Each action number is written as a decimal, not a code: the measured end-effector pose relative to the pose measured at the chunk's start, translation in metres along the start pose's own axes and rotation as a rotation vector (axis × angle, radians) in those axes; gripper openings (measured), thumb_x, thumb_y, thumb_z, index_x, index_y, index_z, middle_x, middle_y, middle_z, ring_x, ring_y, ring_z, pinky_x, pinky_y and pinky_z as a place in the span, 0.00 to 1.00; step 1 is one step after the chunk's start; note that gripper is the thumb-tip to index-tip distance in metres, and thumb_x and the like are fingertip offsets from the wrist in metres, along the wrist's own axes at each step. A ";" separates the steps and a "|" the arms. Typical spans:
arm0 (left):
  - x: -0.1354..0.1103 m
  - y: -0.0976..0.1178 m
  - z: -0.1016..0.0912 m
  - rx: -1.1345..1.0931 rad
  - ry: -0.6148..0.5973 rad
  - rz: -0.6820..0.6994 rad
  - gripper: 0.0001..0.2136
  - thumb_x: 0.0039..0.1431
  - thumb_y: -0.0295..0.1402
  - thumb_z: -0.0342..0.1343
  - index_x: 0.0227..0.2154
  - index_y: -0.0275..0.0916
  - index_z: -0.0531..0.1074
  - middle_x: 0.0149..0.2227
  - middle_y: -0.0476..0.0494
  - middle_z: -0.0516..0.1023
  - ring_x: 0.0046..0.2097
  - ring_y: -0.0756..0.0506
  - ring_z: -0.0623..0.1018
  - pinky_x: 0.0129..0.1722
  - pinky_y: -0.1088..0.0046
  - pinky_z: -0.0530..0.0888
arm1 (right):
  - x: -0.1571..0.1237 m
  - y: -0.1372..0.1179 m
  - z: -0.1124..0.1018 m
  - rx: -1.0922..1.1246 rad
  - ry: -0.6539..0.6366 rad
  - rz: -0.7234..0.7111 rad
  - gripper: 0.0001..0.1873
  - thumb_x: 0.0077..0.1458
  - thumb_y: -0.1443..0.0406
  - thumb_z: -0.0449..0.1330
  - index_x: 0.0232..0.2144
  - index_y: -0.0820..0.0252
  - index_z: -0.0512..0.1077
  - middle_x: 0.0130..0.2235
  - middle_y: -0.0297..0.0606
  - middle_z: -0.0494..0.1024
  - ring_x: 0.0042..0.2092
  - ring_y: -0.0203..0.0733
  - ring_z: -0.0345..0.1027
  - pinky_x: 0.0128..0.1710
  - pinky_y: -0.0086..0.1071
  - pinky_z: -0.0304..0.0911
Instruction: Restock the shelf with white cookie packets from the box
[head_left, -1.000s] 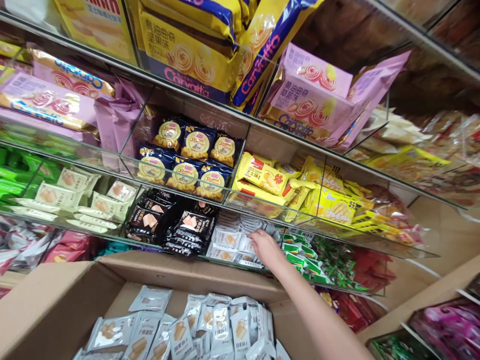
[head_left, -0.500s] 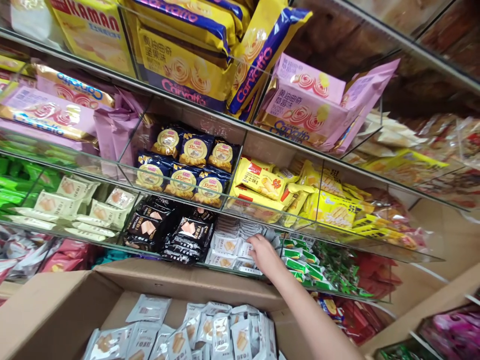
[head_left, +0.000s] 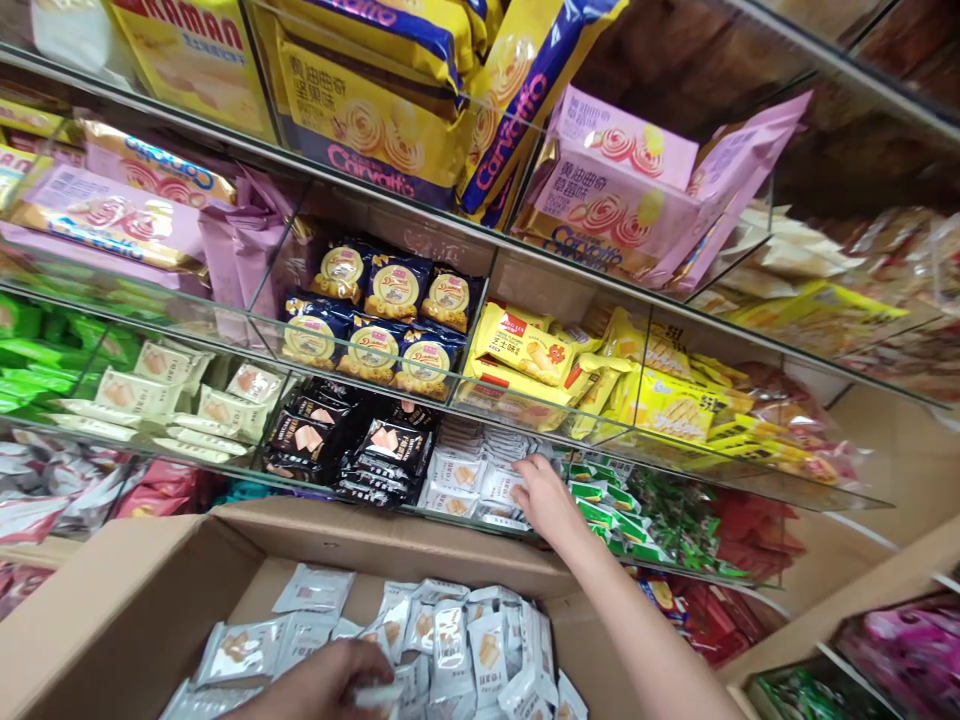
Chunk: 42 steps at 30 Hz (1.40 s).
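Note:
My right hand point(head_left: 553, 505) reaches into a low shelf compartment, thumb and a finger apart, touching the upright white snack packets point(head_left: 455, 475) there. Its other fingers are partly hidden. Below, over an open cardboard box point(head_left: 142, 610), my left hand point(head_left: 322, 682) is curled and slightly blurred. A white snack packet point(head_left: 377, 697) shows under its fingers, held at the bottom edge of the view. More white snack packets point(head_left: 489, 650) with a biscuit picture lie loose in the box.
Black packets point(head_left: 390, 445) stand left of the white ones, green-and-white packets point(head_left: 604, 500) to their right. A clear shelf edge point(head_left: 525, 410) runs just above my right hand. Higher up are yellow packets point(head_left: 517, 345), navy cookie packs point(head_left: 375, 350) and pink bags point(head_left: 615, 190).
My left hand has come into view over the box and its fingers are on a packet. My right hand stays at the white packets. The view has shifted slightly.

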<state>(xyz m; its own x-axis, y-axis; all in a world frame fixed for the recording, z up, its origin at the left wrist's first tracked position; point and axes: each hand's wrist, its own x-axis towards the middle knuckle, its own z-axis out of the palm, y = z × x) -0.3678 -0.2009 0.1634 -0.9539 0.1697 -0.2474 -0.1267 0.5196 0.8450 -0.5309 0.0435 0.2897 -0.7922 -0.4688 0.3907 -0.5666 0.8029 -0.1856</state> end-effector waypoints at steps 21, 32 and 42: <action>-0.020 0.058 -0.017 -1.026 -0.062 -0.004 0.11 0.46 0.36 0.61 0.31 0.38 0.67 0.33 0.49 0.74 0.36 0.49 0.74 0.38 0.73 0.71 | -0.101 -0.095 0.036 1.211 -0.309 0.295 0.13 0.43 0.60 0.62 0.30 0.61 0.66 0.30 0.35 0.73 0.33 0.36 0.67 0.32 0.28 0.61; -0.019 0.052 -0.002 -0.195 0.075 0.179 0.12 0.47 0.43 0.56 0.28 0.39 0.68 0.23 0.53 0.64 0.28 0.51 0.63 0.29 0.77 0.63 | -0.091 -0.104 0.008 0.750 -0.357 -0.016 0.25 0.44 0.64 0.62 0.48 0.52 0.64 0.39 0.34 0.73 0.39 0.38 0.66 0.39 0.29 0.60; -0.015 0.054 -0.011 -0.626 0.118 0.210 0.19 0.46 0.47 0.57 0.37 0.41 0.64 0.29 0.50 0.67 0.31 0.49 0.67 0.31 0.74 0.66 | -0.086 -0.073 -0.020 0.702 -0.273 0.106 0.09 0.48 0.65 0.57 0.35 0.54 0.72 0.35 0.33 0.75 0.37 0.40 0.68 0.38 0.31 0.62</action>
<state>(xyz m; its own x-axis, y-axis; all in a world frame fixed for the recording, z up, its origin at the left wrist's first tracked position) -0.3634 -0.1849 0.2183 -0.9944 0.1031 -0.0244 -0.0352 -0.1039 0.9940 -0.4169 0.0326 0.2879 -0.8269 -0.5497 0.1187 -0.4230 0.4690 -0.7753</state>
